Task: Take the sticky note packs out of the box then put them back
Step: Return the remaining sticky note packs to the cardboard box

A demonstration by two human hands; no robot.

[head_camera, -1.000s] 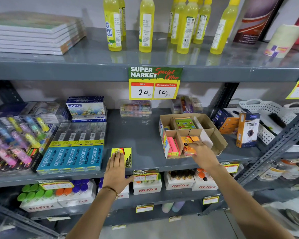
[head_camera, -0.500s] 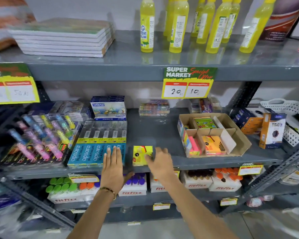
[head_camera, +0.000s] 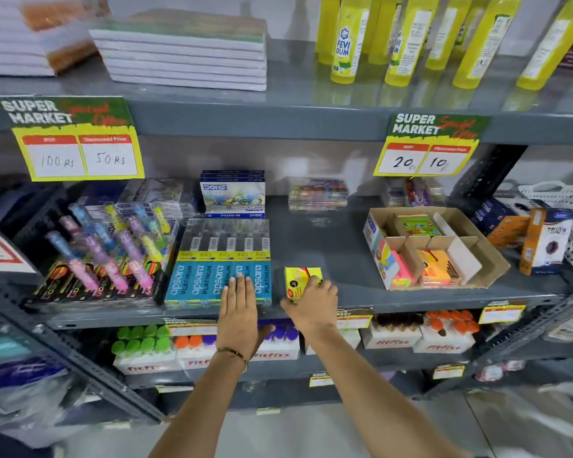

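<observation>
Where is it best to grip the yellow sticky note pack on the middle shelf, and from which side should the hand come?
Probably by its two long side edges, coming from above at the shelf front. The yellow pack lies flat, so only its edges offer purchase. The right hand already closes on its near end.

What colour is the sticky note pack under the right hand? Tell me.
Yellow wrapper with red and black print, head view: sticky note pack, right hand.

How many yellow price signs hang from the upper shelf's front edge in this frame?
2. One price sign hangs at the left, reading 100 Rs and 50 Rs. The other price sign hangs toward the right, above the cardboard box, reading 20 and 10. More may lie outside the frame.
</observation>
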